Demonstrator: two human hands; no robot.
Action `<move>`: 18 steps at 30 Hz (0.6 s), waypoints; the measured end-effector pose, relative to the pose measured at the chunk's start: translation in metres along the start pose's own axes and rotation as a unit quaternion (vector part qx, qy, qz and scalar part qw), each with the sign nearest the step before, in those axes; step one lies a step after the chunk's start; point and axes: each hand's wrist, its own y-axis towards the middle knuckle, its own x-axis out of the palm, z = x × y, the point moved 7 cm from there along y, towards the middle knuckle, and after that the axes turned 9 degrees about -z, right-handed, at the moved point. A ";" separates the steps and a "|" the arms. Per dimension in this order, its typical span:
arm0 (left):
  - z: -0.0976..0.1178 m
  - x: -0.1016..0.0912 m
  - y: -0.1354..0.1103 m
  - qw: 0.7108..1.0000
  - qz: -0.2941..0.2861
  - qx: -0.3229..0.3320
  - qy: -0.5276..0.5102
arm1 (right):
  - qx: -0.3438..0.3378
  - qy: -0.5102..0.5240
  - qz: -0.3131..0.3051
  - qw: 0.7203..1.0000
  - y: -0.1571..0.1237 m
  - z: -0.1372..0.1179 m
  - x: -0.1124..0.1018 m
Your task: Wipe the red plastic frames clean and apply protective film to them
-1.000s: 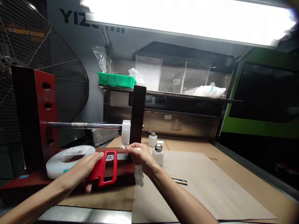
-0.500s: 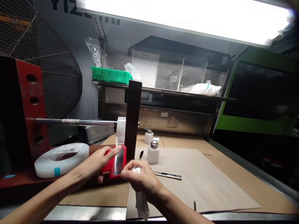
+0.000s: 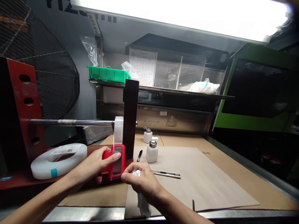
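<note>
My left hand (image 3: 97, 163) grips a red plastic frame with a clear window (image 3: 123, 158), its thumb lying on the window. A clear strip runs up from the frame toward the narrow film roll (image 3: 118, 129) on a metal rod. Close to the frame's lower right corner, my right hand (image 3: 144, 180) is closed around a crumpled white cloth (image 3: 144, 206), part of which hangs below the palm. Whether the right fingertips also pinch the strip's end, I cannot tell.
The rod (image 3: 93, 122) spans a red stand (image 3: 23, 93) and a dark upright (image 3: 130, 118). A large film roll (image 3: 42, 169) lies at left. Two white pump bottles (image 3: 152, 154) (image 3: 147, 136), a black-tipped pen-like tool (image 3: 139, 155) and a cutter knife (image 3: 167, 174) occupy the cardboard-covered bench.
The red frame has turned so its window faces me more, and the left thumb sits lower on it. The right hand stays by the corner. The whole view has shifted slightly.
</note>
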 end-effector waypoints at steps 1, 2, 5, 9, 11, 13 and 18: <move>-0.001 0.000 0.000 1.000 -0.002 0.002 -0.001 | -0.001 -0.001 0.000 1.000 0.000 0.000 0.000; -0.002 0.000 0.001 1.000 -0.004 0.003 -0.002 | -0.001 -0.002 -0.001 1.000 0.000 0.000 0.000; -0.002 -0.001 0.001 1.000 -0.005 0.008 -0.001 | 0.000 -0.008 -0.002 1.000 0.000 0.000 -0.001; 0.000 0.000 -0.001 1.000 -0.008 0.009 0.000 | 0.003 -0.014 -0.003 1.000 0.000 -0.001 0.000; 0.001 0.001 -0.002 1.000 -0.009 0.010 -0.003 | 0.005 -0.017 -0.002 1.000 0.000 -0.001 0.000; 0.002 0.002 -0.004 1.000 -0.009 0.011 -0.005 | 0.006 -0.021 0.001 1.000 0.000 -0.002 -0.001; 0.003 0.002 -0.003 1.000 -0.005 0.013 -0.009 | 0.005 -0.035 -0.002 0.999 0.000 -0.003 -0.002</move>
